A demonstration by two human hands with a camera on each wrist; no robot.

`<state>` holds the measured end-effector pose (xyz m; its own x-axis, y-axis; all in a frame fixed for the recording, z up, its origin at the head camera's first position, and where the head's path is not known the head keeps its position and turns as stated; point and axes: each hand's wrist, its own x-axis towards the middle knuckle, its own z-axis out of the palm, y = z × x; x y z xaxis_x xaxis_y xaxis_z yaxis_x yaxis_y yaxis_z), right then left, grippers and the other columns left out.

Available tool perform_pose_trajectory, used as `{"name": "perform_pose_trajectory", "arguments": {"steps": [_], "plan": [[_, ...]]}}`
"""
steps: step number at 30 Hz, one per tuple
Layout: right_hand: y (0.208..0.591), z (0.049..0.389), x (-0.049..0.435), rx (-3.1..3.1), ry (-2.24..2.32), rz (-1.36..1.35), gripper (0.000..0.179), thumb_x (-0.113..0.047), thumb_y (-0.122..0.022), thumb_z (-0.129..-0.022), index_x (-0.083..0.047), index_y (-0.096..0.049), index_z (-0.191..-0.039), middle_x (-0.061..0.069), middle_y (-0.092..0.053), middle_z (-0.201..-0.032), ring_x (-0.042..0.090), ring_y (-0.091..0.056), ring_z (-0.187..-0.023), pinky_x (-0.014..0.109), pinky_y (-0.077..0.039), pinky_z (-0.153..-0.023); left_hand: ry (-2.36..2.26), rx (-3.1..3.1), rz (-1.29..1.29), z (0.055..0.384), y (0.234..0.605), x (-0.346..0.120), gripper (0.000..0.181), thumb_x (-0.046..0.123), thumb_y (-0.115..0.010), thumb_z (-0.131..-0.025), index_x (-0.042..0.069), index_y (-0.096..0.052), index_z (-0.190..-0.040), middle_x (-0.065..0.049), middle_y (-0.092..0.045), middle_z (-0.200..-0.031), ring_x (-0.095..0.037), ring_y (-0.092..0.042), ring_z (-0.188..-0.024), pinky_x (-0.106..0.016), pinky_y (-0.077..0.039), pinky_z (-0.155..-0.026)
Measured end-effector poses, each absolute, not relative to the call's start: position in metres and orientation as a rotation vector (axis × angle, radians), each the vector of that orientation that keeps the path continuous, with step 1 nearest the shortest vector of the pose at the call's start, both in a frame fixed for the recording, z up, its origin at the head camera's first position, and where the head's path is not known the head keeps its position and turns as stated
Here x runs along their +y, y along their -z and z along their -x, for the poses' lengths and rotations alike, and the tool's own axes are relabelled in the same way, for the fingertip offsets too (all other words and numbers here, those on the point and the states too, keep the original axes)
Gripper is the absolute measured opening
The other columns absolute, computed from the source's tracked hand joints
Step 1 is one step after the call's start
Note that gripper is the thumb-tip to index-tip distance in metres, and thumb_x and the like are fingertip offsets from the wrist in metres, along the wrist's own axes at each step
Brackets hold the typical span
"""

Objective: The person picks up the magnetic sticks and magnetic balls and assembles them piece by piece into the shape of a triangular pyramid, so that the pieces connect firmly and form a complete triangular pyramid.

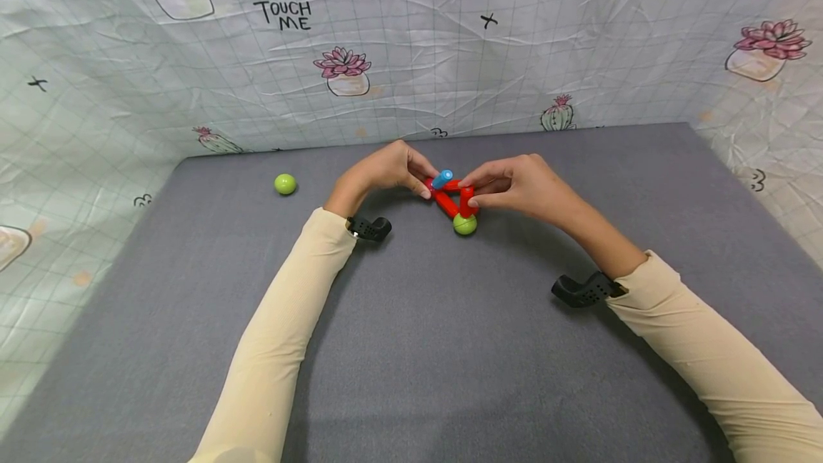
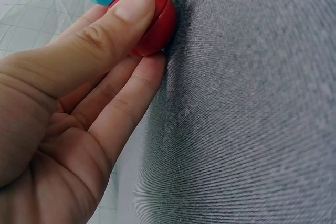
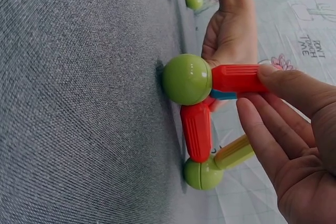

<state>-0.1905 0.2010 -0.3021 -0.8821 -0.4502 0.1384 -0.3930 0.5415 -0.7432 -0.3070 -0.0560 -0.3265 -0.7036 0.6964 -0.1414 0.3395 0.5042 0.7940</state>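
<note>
A small frame of toy rods and balls stands on the grey table. My left hand (image 1: pixel 392 165) pinches its red ball (image 2: pixel 160 27) between thumb and fingers, and a blue rod (image 1: pixel 442 178) rises from that ball. My right hand (image 1: pixel 530 184) pinches the top of an upright red rod (image 3: pixel 236 78), whose lower end meets a green ball (image 3: pixel 186 80). Another red rod (image 3: pixel 197 132) links this ball to a second green ball (image 3: pixel 202 175), which carries a yellow-green rod (image 3: pixel 234 152). In the head view the right hand hides that second ball.
A loose green ball (image 1: pixel 285 183) lies on the table (image 1: pixel 411 349), left of the left hand. Behind the table's back edge hangs a white printed cloth (image 1: pixel 411 41), which also runs along the sides. Each wrist wears a black camera mount (image 1: pixel 585 290).
</note>
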Motion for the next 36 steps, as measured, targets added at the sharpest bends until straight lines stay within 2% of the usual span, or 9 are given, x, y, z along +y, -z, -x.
{"name": "perform_pose_trajectory", "arguments": {"steps": [4,9,13,20,28,32,36], "plan": [[0.303,0.192,0.199,2.728,1.261,0.725,0.027,-0.016,-0.083,-0.087,-0.017,-0.078,-0.114,-0.002,-0.078,-0.104,0.011,-0.075,-0.093,0.023,-0.058,-0.079,-1.073,2.31,-0.856,0.307,0.326,-0.056,0.036,0.002,-0.086,-0.079,0.001,-0.077,-0.113,-0.011,-0.077,-0.108,-0.017,-0.074,-0.099,-0.031,-0.058,-0.088],[0.304,0.193,0.196,2.757,1.246,0.677,0.028,-0.017,-0.082,-0.088,-0.014,-0.077,-0.116,0.003,-0.078,-0.104,0.015,-0.075,-0.095,0.028,-0.059,-0.079,-1.068,2.309,-0.844,0.308,0.326,-0.057,0.036,0.002,-0.086,-0.079,0.001,-0.077,-0.113,-0.011,-0.077,-0.108,-0.017,-0.074,-0.098,-0.03,-0.058,-0.088],[0.305,0.193,0.194,2.784,1.231,0.641,0.03,-0.018,-0.082,-0.089,-0.013,-0.076,-0.118,0.006,-0.078,-0.104,0.018,-0.075,-0.096,0.026,-0.057,-0.074,-1.07,2.302,-0.833,0.307,0.327,-0.057,0.036,0.002,-0.086,-0.079,0.001,-0.077,-0.114,-0.011,-0.077,-0.109,-0.017,-0.074,-0.099,-0.03,-0.058,-0.088],[0.301,0.192,0.201,2.804,1.221,0.663,0.033,-0.016,-0.082,-0.088,-0.011,-0.074,-0.12,0.006,-0.078,-0.106,0.02,-0.076,-0.091,0.029,-0.06,-0.074,-1.065,2.306,-0.835,0.309,0.328,-0.057,0.036,0.003,-0.086,-0.079,0.002,-0.077,-0.114,-0.01,-0.077,-0.109,-0.017,-0.074,-0.1,-0.031,-0.058,-0.089],[0.295,0.199,0.22,2.964,1.169,0.704,0.026,-0.019,-0.078,-0.092,-0.013,-0.076,-0.117,0.003,-0.078,-0.102,0.015,-0.075,-0.085,0.016,-0.052,-0.069,-1.069,2.304,-0.831,0.309,0.327,-0.056,0.037,0.003,-0.086,-0.078,0.002,-0.077,-0.114,-0.01,-0.077,-0.109,-0.017,-0.074,-0.1,-0.031,-0.058,-0.089],[0.297,0.205,0.228,3.021,1.139,0.705,0.024,-0.021,-0.078,-0.093,-0.015,-0.078,-0.116,0.002,-0.078,-0.104,0.016,-0.075,-0.09,0.012,-0.051,-0.073,-1.063,2.308,-0.838,0.308,0.327,-0.056,0.037,0.002,-0.087,-0.078,0.001,-0.077,-0.113,-0.011,-0.077,-0.109,-0.017,-0.074,-0.1,-0.031,-0.058,-0.088],[0.303,0.21,0.233,3.013,1.088,0.69,0.026,-0.016,-0.078,-0.092,-0.013,-0.077,-0.118,0.004,-0.078,-0.108,0.019,-0.074,-0.096,0.01,-0.05,-0.074,-1.06,2.313,-0.846,0.308,0.327,-0.056,0.037,0.002,-0.086,-0.078,0.001,-0.077,-0.113,-0.011,-0.077,-0.109,-0.017,-0.074,-0.1,-0.031,-0.058,-0.088]]}}
